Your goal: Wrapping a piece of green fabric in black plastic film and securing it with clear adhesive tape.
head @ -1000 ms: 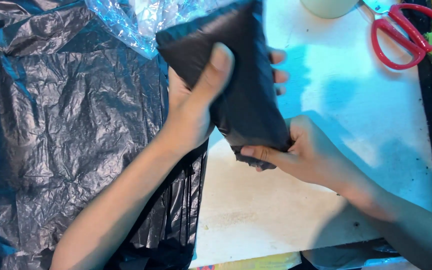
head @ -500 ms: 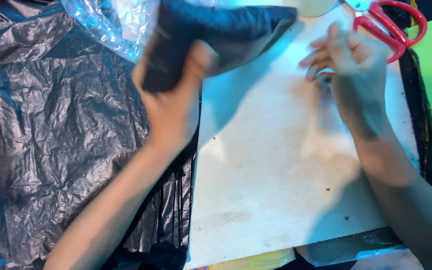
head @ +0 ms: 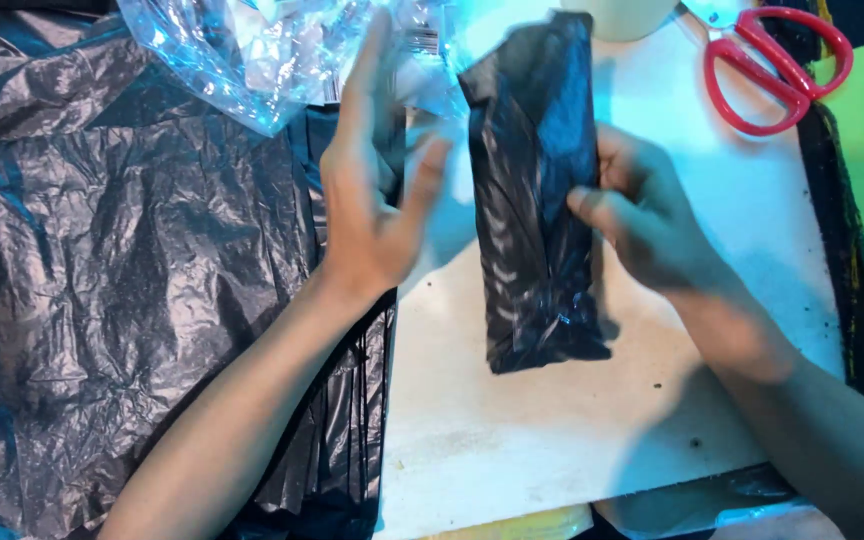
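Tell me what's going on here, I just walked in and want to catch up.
A person is working at a white board with bare hands. The right hand grips a folded black plastic packet by its edge, holding it upright on the board. The left hand is open beside it, blurred, touching nothing clearly. A large crinkled black plastic sheet lies to the left, clear plastic wrap at the top, and red scissors at the upper right.
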